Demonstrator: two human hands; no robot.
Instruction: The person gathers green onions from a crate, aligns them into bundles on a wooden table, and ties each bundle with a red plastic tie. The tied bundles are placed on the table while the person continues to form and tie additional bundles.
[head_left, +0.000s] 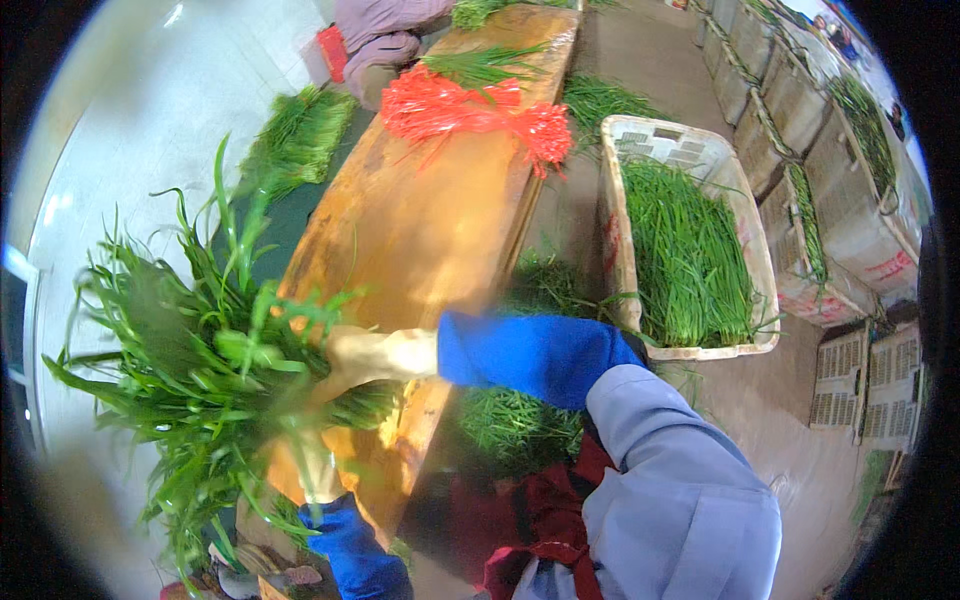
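Observation:
A large loose bunch of flat green leaves (172, 360), which look like garlic chives, fans out over the left edge of the wooden table (420, 225). My right hand (367, 356), below a blue sleeve cover, grips the bunch from the upper side. From below, my left hand (313, 461) is against the same bunch; its fingers are mostly hidden by leaves and blurred. The stem ends (367, 405) point toward me over the wood. Farther up the table lies a pile of red plastic ties (472, 120).
To the right stands a white plastic crate (765, 330) of chives (686, 255). Cut greens lie on the floor (517, 427) beside the table. Stacked crates (832, 375) line the far right. Bundled chives (300, 142) rest left of the table, near another person's sleeve (382, 45).

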